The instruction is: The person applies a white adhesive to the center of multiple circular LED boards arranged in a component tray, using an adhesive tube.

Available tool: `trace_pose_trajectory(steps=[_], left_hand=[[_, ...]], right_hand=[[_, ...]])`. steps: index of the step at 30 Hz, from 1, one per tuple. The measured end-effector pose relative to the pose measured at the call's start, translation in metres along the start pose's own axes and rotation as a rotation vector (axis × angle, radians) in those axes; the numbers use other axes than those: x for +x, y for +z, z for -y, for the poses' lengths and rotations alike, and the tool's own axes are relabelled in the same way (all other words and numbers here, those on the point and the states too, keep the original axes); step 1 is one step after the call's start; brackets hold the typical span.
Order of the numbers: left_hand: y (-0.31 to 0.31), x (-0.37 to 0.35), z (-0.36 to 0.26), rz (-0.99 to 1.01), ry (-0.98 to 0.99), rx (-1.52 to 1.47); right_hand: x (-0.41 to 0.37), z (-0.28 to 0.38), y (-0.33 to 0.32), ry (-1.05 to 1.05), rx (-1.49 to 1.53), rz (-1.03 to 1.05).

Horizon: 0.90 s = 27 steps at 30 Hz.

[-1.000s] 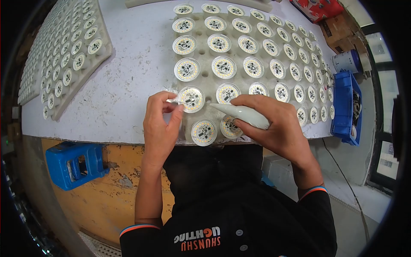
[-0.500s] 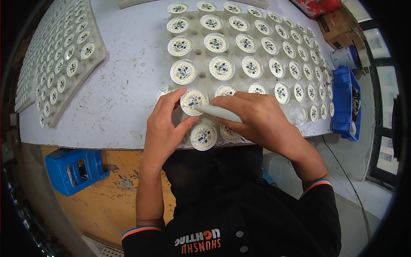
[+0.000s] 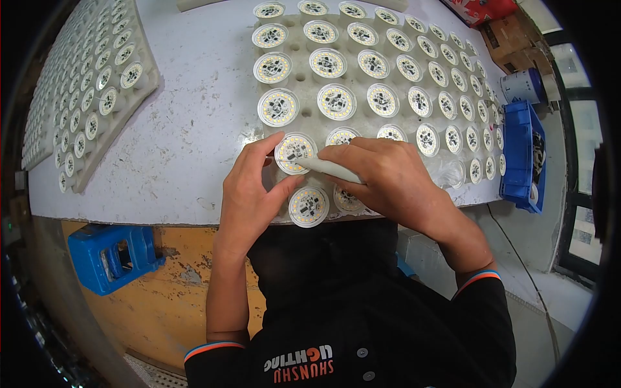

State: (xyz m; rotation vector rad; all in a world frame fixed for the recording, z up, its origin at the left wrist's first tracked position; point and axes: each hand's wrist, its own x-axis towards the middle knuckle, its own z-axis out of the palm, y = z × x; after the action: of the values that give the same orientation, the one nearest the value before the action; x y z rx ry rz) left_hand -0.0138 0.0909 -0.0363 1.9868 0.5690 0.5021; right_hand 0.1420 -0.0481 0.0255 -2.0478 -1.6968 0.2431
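Rows of round LED bulbs with bare circuit boards stand upright in a foam tray [image 3: 388, 64]. My left hand [image 3: 249, 187] curves around one LED bulb [image 3: 292, 147] near the front left, thumb and forefinger against its sides. In my right hand [image 3: 388, 171] is a pale, tapered hand tool [image 3: 333, 169], held between thumb and fingers. Its thin tip points at the board of that bulb; whether it touches cannot be seen. Just in front sits another LED bulb [image 3: 308, 205] at the tray's near edge. My right hand partly covers the bulbs beside it.
Another tray of bulbs [image 3: 97, 103] lies on the left of the white table [image 3: 187, 116]. At the right edge hang a blue bin [image 3: 521, 158] and a white-and-blue tub [image 3: 522, 87]. A blue stool [image 3: 113, 258] stands below the table on the left.
Almost nothing differs. Both hands and the tool keep their place at the same bulb, with only a very slight shift of the view.
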Motion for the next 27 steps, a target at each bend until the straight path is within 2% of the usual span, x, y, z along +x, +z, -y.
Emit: trace_pose_trajectory(steps=[11,14,27], left_hand=[[-0.0006,-0.0005,0.0009,-0.006,0.027,0.022],[-0.0013,-0.0004,-0.0015,0.015,-0.042,0.014],[-0.0008,-0.0001,-0.0037,0.016,-0.056,0.001]], right_hand=[[0.0001,0.0003,0.0003,-0.012,-0.031,0.008],[0.0005,0.0002,0.0008,-0.009,-0.037,0.003],[0.001,-0.0023,0.0022,-0.015,-0.021,0.005]])
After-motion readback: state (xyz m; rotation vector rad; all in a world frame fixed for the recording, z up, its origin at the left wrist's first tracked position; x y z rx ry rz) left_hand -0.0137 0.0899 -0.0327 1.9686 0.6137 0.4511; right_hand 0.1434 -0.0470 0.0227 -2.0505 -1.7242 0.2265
